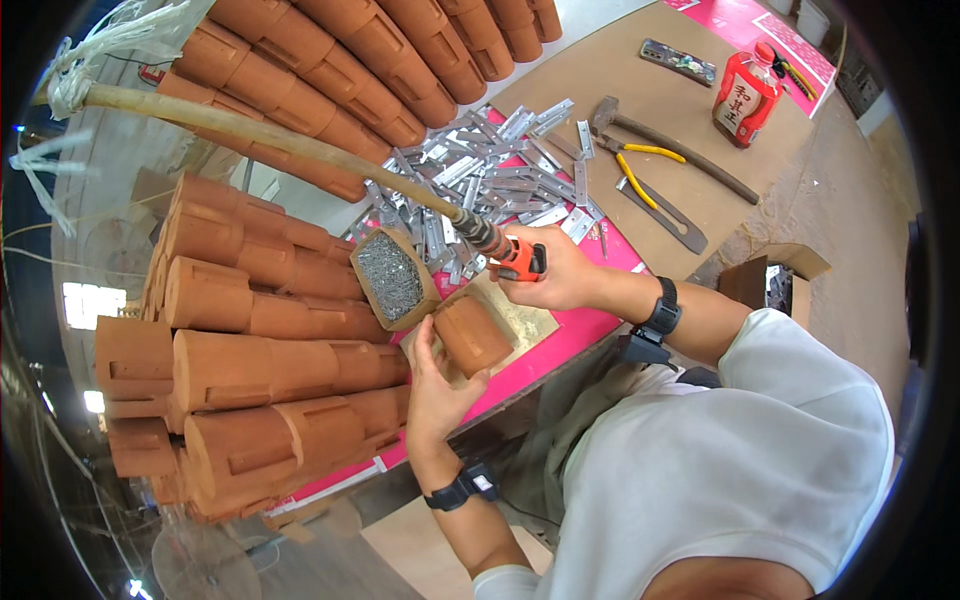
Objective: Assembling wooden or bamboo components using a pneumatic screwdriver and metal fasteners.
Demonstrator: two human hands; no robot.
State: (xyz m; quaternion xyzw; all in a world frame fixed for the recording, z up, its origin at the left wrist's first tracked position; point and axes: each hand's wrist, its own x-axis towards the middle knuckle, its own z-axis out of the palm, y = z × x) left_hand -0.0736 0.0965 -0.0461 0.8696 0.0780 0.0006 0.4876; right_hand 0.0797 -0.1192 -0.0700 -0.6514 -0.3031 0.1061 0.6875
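My left hand (pixel 432 385) holds a short terracotta clay piece (pixel 470 335) from below, at the table's near edge. My right hand (pixel 552 272) grips an orange utility knife (pixel 520 262) together with the taped end of a long bamboo pole (pixel 270 140) that runs up to the far left. The knife sits just above the clay piece. A small box of nails (pixel 392 278) tilts right beside the clay piece.
Stacked terracotta roof tiles (pixel 250 340) fill the left, with more tiles (pixel 380 60) at the top. Several metal strips (pixel 490 170) are heaped on the pink mat (pixel 575 335). A hammer (pixel 670 140), yellow-handled pliers (pixel 650 175) and a red bottle (pixel 747 95) lie on brown board.
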